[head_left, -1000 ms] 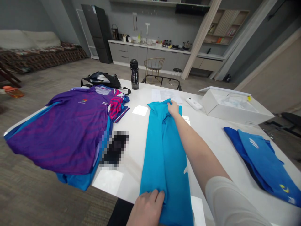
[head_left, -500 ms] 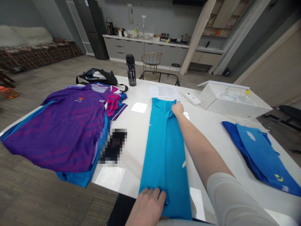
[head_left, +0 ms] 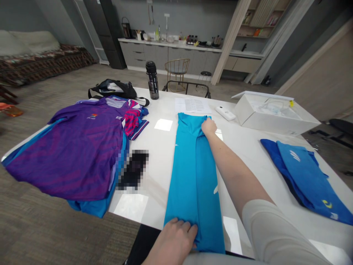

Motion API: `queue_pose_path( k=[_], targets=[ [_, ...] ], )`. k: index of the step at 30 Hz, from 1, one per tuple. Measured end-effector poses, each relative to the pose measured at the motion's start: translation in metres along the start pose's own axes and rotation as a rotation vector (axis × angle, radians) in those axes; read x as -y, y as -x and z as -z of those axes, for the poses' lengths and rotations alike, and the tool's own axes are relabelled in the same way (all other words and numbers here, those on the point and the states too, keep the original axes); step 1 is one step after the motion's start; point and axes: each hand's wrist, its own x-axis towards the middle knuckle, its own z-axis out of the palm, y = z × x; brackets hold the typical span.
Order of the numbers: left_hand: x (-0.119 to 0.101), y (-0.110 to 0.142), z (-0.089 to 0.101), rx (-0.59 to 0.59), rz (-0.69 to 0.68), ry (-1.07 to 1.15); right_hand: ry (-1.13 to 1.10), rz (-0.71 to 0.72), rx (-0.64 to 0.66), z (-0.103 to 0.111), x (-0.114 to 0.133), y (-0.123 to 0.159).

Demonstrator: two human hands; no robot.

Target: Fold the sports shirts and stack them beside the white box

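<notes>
A: In the head view, where is the turquoise garment (head_left: 184,176) to be found?
B: It is laid lengthwise on the white table (head_left: 157,147), folded into a long strip, with its near end brought to the table's front edge. A lengthwise fold edge is seen running down it.
A: How is it held?
B: By the right hand (head_left: 209,126), its far right corner is grasped between closed fingers. At the near end, the left hand (head_left: 178,237) is laid over the cloth with fingers curled; whether the fabric is gripped or only pressed cannot be told.
A: What is set to the left?
B: A purple jersey (head_left: 82,147) is spread over blue clothing, and a dark pixelated object (head_left: 134,169) is placed between it and the strip. Behind, a black bag (head_left: 118,87) and an upright bottle (head_left: 153,81) are seen.
A: And beyond and to the right?
B: Printed papers (head_left: 193,105), a small white device (head_left: 225,113), an opened white box (head_left: 275,119) and folded blue garments (head_left: 306,173).
</notes>
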Motion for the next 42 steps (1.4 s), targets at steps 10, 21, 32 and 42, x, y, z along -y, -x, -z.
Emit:
queue_pose_path(
  k=[10, 21, 32, 42],
  targets=[
    [-0.002, 0.002, 0.007, 0.028, -0.023, 0.019, 0.067, 0.038, -0.043, 0.004, 0.008, 0.009],
    [0.042, -0.118, 0.043, -0.538, 0.076, -0.249, 0.118, 0.261, 0.069, 0.001, 0.008, 0.030],
    [0.068, -0.143, 0.023, -0.479, 0.129, -0.215, 0.163, 0.335, 0.225, 0.006, -0.012, 0.041],
    [0.070, -0.164, 0.036, -0.555, 0.190, -0.245, 0.054, 0.580, 0.152, 0.015, -0.012, 0.096]
  ],
)
